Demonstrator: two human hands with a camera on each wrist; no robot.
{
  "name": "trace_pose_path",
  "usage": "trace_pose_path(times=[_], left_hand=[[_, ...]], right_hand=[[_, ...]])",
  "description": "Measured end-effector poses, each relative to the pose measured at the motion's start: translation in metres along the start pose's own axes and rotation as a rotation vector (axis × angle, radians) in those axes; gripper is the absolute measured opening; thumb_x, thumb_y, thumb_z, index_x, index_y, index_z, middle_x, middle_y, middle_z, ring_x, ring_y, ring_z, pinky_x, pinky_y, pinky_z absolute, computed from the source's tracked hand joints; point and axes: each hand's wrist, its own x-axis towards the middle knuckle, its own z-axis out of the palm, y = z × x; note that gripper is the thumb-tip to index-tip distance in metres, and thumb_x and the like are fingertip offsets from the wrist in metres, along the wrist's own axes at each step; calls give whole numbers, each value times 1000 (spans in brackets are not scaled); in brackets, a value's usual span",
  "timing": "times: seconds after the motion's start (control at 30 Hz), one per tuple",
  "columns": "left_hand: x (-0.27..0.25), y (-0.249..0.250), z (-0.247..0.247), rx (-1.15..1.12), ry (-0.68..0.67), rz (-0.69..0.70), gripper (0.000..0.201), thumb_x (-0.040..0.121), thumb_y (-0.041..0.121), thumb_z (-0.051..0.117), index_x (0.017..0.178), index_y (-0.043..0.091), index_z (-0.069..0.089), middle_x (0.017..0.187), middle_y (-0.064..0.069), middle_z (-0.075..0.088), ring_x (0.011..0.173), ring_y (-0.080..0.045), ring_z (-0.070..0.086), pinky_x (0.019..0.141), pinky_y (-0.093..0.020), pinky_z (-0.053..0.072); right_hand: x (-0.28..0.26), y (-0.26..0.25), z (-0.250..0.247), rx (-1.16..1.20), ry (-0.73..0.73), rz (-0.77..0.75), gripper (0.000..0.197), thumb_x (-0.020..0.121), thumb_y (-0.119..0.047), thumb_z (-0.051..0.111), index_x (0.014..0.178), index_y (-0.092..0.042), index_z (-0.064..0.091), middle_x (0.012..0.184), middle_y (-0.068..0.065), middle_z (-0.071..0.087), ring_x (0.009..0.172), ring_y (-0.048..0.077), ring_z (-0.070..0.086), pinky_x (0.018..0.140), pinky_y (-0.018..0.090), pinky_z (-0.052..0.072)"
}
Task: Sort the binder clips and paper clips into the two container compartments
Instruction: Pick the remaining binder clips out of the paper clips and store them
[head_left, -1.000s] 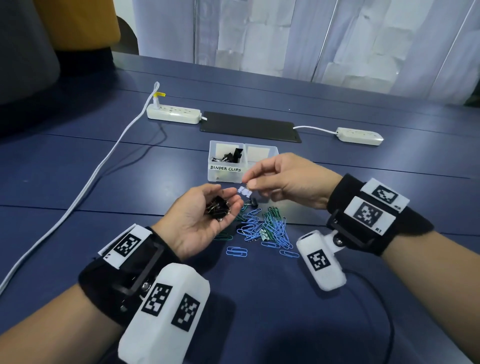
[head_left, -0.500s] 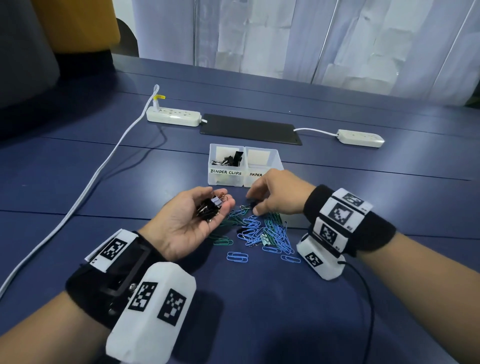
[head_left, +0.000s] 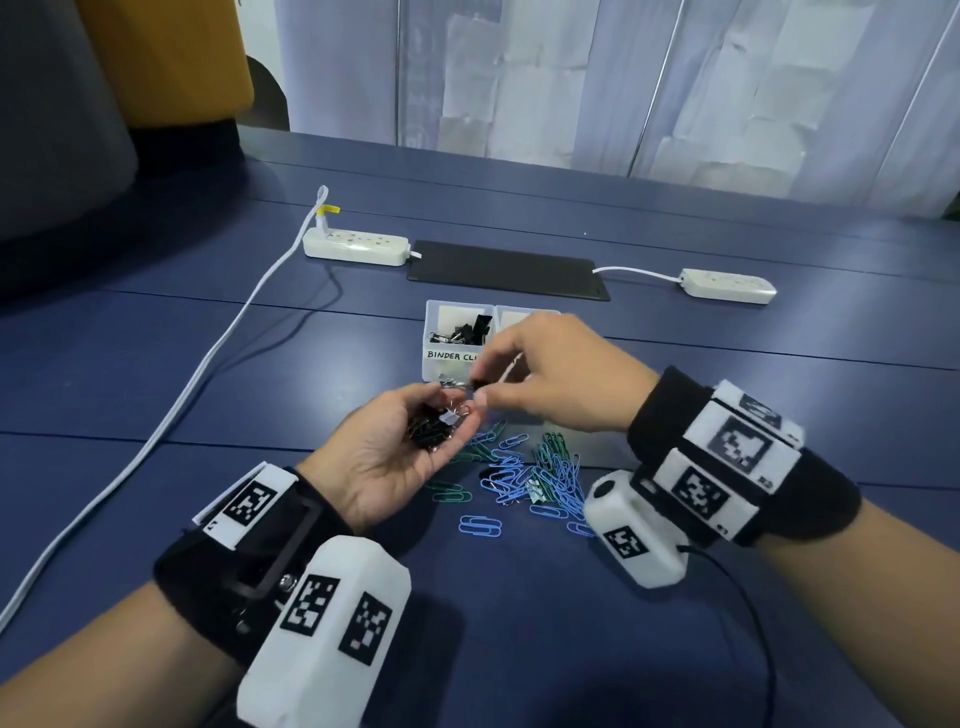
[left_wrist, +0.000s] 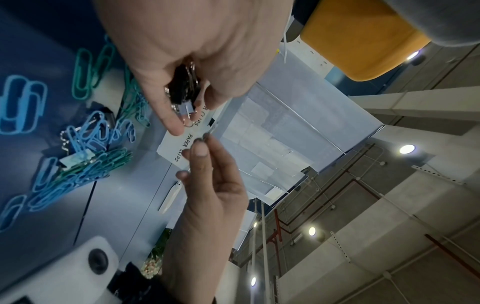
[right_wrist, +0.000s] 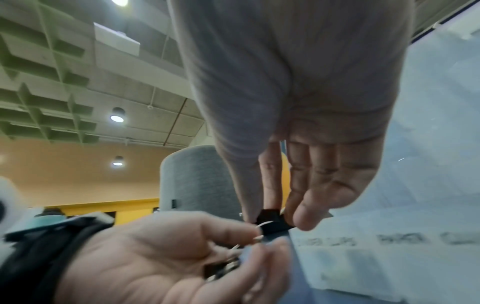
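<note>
My left hand (head_left: 451, 411) lies palm up above the table, its fingers curled round a bunch of black binder clips (head_left: 430, 430). My right hand (head_left: 482, 391) hovers just beyond the left fingertips and pinches one small black binder clip (head_left: 478, 383) between thumb and forefinger; the right wrist view shows this binder clip (right_wrist: 271, 223) close up. The clear two-compartment container (head_left: 435, 364) stands behind the hands, with several binder clips in its left compartment; the right compartment is mostly hidden by my right hand. Blue and green paper clips (head_left: 540, 470) lie in a pile under the hands.
Two white power strips (head_left: 356, 245) (head_left: 730, 285) and a black flat pad (head_left: 506, 270) lie behind the container. A white cable (head_left: 171, 415) runs down the left side of the blue table. A chair stands at the far left.
My right hand dropped to the pile, took a black binder clip and rose with it to the left fingertips. The left hand kept its bunch and stayed nearly still.
</note>
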Motion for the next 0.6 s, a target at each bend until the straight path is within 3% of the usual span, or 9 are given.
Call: trace_pose_path(times=[0.1,0.17,0.23,0.3,0.37,0.47,0.53,0.6], left_hand=[[3,-2,2,-37,-43,-52,27,98,18,41,106,-2,58,105,-18,64,97,-24,62,74,-38,57],[5,-1,2,-94,-38,-79,32,99,22,41,106,-4,59,99,-21,63,99,-28,61,74,-37,57],[5,3,2,-97,-11,-80,29,97,19,46,93,-6,60,85,-19,61,86,-27,62,69,-30,58],[7,11,5,-23,-2,-54,22,96,12,48,85,-3,59,79,-16,59,76,-21,62,58,-19,57],[14,26,11,66,-10,-20,22,97,9,45,81,1,57,75,-12,56,63,-15,61,49,-10,48],[30,51,30,347,-46,78,23,99,8,40,79,6,53,74,-7,52,61,-11,56,41,-7,39],[43,64,46,658,-56,182,21,98,5,42,81,6,54,74,-7,52,64,-11,55,39,-7,37],[59,74,60,1060,-20,324,15,94,3,50,83,3,60,72,-9,56,56,-10,59,44,-11,43]], right_hand=[[4,-8,11,-43,-19,-38,18,79,-28,71,92,-17,76,85,0,75,73,8,65,73,20,51],[4,-5,11,-4,71,-20,22,83,-33,67,96,-18,75,88,-1,75,74,8,64,69,10,45],[0,1,4,38,178,10,22,86,-35,62,98,-21,74,88,-3,75,74,8,64,65,1,35],[-8,10,-2,62,217,56,20,87,-36,61,96,-23,73,86,-4,74,73,10,65,63,0,36],[-18,18,-6,52,202,99,18,86,-34,63,94,-23,74,83,-5,73,70,9,64,62,0,36],[-30,28,-6,24,145,134,16,84,-31,65,93,-22,74,80,-5,71,67,8,61,60,0,36],[-36,31,-7,14,128,145,15,83,-30,65,92,-22,74,79,-6,72,69,8,63,62,0,37],[-41,33,-9,19,128,153,15,83,-30,65,91,-22,74,80,-6,73,70,7,63,62,1,37]])
